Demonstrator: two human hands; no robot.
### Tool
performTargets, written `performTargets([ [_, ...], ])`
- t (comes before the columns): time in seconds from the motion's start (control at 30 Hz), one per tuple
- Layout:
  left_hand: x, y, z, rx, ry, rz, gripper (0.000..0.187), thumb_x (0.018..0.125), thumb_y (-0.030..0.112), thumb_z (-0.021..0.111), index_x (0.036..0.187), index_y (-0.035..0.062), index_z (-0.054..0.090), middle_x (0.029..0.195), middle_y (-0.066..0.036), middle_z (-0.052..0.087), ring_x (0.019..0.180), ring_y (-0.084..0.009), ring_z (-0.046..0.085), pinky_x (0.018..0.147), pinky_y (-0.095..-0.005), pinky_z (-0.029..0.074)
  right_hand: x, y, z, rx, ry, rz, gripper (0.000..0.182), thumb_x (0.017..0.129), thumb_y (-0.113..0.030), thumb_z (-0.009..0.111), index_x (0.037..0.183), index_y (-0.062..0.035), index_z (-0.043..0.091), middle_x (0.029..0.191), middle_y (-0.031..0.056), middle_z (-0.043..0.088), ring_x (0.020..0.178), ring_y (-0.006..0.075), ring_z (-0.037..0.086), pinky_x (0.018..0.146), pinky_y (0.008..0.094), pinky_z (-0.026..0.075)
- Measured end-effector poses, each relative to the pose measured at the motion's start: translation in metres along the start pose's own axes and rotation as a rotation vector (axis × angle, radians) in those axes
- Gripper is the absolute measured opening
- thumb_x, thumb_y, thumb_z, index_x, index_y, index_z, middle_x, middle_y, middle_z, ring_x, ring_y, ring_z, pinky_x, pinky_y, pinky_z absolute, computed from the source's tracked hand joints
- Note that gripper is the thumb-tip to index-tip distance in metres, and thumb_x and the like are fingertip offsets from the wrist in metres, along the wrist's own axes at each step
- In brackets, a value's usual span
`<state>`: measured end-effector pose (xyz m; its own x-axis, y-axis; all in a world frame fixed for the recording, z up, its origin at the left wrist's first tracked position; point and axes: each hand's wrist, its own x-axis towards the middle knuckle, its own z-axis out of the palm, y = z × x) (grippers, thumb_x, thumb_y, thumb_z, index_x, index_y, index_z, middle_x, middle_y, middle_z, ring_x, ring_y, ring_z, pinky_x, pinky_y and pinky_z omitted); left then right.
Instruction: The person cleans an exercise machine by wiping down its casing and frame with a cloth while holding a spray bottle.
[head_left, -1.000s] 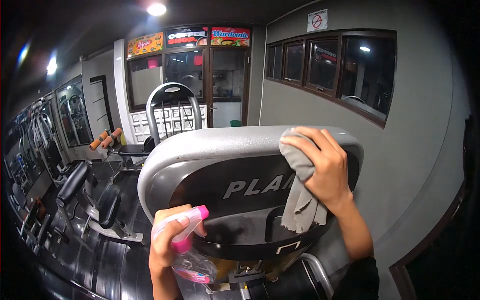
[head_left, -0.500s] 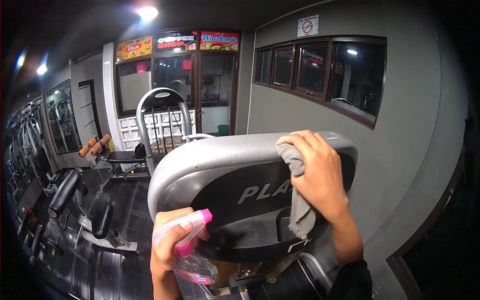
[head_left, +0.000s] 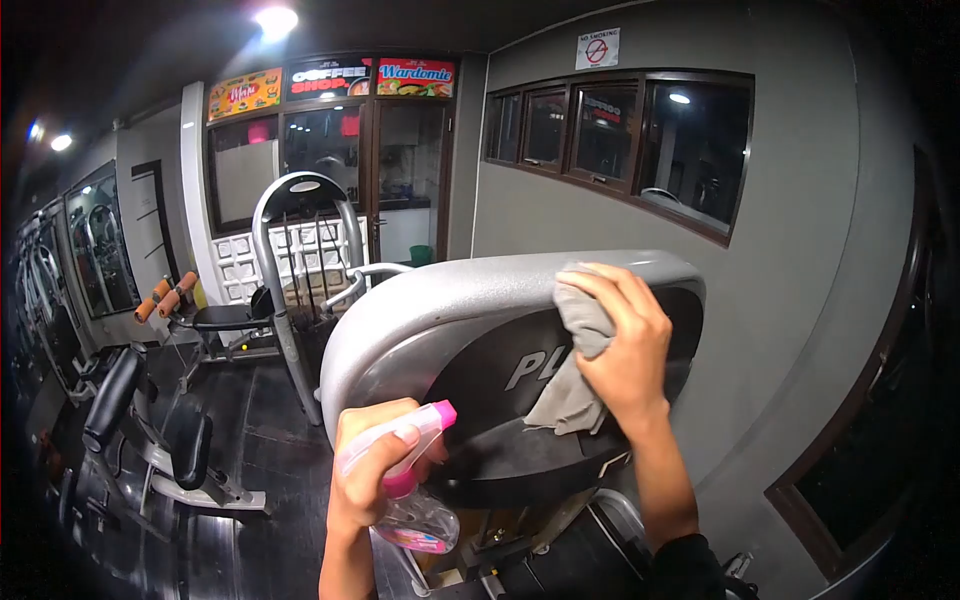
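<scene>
Left hand (head_left: 368, 478) is closed around the neck of a clear spray bottle (head_left: 408, 480) with a pink trigger head. Bottle's long axis runs from lower right up to the nozzle, which is tilted and points right, at the black panel of the machine shroud (head_left: 440, 320). Bottle body sits low, just in front of the shroud's lower edge.

Right hand (head_left: 625, 345) presses a grey cloth (head_left: 578, 360) flat against the shroud's upper right, fingers spread over it; cloth hangs down below the palm.

Versus half a second ago: the view has swung, the shroud sits further right, and the cloth covers more lettering; only "PL" now shows.

Both forearms are cut off at the bottom edge. Machine base is dark, hard to make out.
</scene>
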<state>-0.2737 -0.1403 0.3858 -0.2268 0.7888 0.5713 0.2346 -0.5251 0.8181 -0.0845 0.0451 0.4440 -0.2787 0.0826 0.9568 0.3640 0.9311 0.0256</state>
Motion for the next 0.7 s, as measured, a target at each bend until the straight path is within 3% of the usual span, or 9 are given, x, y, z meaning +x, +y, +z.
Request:
performTargets([
  [0.1, 0.000, -0.003, -0.002, -0.003, -0.011, 0.020, 0.040, 0.084, 0.029, 0.047, 0.072, -0.0045, 0.066, 0.064, -0.013, 0.062, 0.052, -0.0171, 0.057, 0.051, -0.0282, 0.042, 0.001, -0.030, 0.019, 0.061, -0.027, -0.126, 0.048, 0.065, -0.006, 0.075, 0.112, -0.0151, 0.070, 0.116, 0.0056, 0.066, 0.096, 0.0285, 0.064, 0.085, 0.0392, 0.055],
  [0.2, -0.003, -0.001, -0.002, -0.015, 0.023, -0.018, 0.039, 0.084, 0.029, 0.049, 0.073, -0.0038, 0.067, 0.064, -0.012, 0.064, 0.052, -0.0162, 0.057, 0.052, -0.0283, 0.042, -0.009, -0.049, 0.035, 0.169, -0.029, -0.197, 0.047, 0.066, -0.006, 0.073, 0.111, -0.0174, 0.072, 0.117, 0.0047, 0.066, 0.096, 0.0279, 0.064, 0.086, 0.0379, 0.055],
  [0.37, -0.001, 0.000, 0.000, -0.006, 0.021, -0.018, 0.035, 0.085, 0.025, 0.052, 0.071, -0.0030, 0.066, 0.062, -0.010, 0.063, 0.053, -0.0164, 0.058, 0.053, -0.0291, 0.043, -0.008, -0.029, 0.008, 0.020, -0.046, -0.019, 0.052, 0.059, 0.005, 0.071, 0.107, -0.0137, 0.071, 0.113, 0.0065, 0.067, 0.098, 0.0309, 0.065, 0.086, 0.0384, 0.054],
  [0.5, 0.005, -0.008, 0.002, 0.072, 0.034, 0.067, 0.031, 0.087, 0.021, 0.052, 0.071, -0.0026, 0.065, 0.063, -0.011, 0.063, 0.055, -0.0180, 0.059, 0.056, -0.0297, 0.044, -0.010, -0.025, 0.009, 0.029, 0.028, 0.078, 0.046, 0.063, 0.005, 0.072, 0.105, -0.0125, 0.071, 0.112, 0.0101, 0.065, 0.099, 0.0333, 0.066, 0.086, 0.0398, 0.054],
  [0.53, 0.006, -0.007, 0.003, 0.098, 0.046, 0.053, 0.037, 0.085, 0.026, 0.050, 0.070, -0.0040, 0.065, 0.061, -0.011, 0.063, 0.052, -0.0166, 0.058, 0.052, -0.0284, 0.043, -0.010, -0.033, 0.011, 0.020, 0.013, 0.102, 0.043, 0.065, 0.004, 0.072, 0.105, -0.0121, 0.070, 0.112, 0.0113, 0.064, 0.099, 0.0339, 0.066, 0.086, 0.0402, 0.054],
  [0.57, 0.007, -0.006, 0.004, 0.125, 0.058, 0.040, 0.043, 0.084, 0.032, 0.048, 0.070, -0.0054, 0.066, 0.059, -0.011, 0.062, 0.048, -0.0152, 0.056, 0.048, -0.0272, 0.042, -0.013, -0.037, 0.017, 0.085, 0.003, 0.063, 0.038, 0.067, 0.001, 0.074, 0.103, -0.0120, 0.070, 0.109, 0.0121, 0.063, 0.099, 0.0338, 0.066, 0.084, 0.0398, 0.055],
  [0.7, 0.007, -0.004, 0.004, 0.122, 0.054, 0.029, 0.042, 0.084, 0.031, 0.049, 0.070, -0.0055, 0.066, 0.059, -0.011, 0.062, 0.048, -0.0148, 0.055, 0.048, -0.0274, 0.041, -0.034, -0.045, 0.026, 0.209, -0.096, -0.084, 0.036, 0.069, 0.000, 0.073, 0.103, -0.0135, 0.072, 0.105, 0.0086, 0.063, 0.097, 0.0307, 0.068, 0.083, 0.0386, 0.056],
])
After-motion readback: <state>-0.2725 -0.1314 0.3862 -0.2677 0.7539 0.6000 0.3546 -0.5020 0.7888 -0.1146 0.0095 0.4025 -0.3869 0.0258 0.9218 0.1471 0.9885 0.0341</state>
